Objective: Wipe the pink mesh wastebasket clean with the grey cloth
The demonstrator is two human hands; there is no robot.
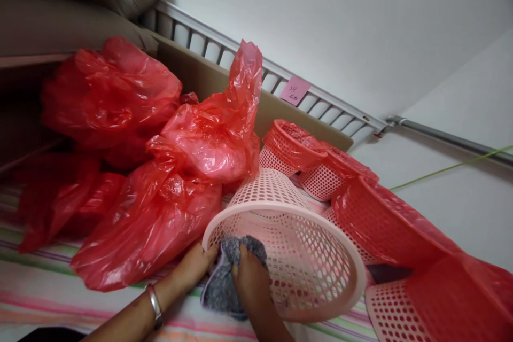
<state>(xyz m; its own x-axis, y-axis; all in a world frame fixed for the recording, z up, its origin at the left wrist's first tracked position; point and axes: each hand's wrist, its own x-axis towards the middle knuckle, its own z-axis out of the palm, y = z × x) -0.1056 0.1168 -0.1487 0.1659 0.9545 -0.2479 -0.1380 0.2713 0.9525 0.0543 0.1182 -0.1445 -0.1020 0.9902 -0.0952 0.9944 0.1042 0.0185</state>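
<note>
A pink perforated plastic basket (282,206) lies tilted on its side with its wide mouth facing me. My left hand (202,261), a silver bangle on its wrist, is closed on the left part of the rim; its fingers are partly hidden behind the cloth. In my right hand (250,275) is a grey cloth (224,286), bunched up and pressed at the inner left side of the basket mouth. Part of the cloth hangs below the rim.
Crumpled red plastic bags (208,139) pile up on the left. Several red-lined baskets (298,144) stand along the right on a striped sheet (52,283). Behind are a white railing (224,45) with a pink note (295,90), a metal pole (441,136) and a green cord (452,168).
</note>
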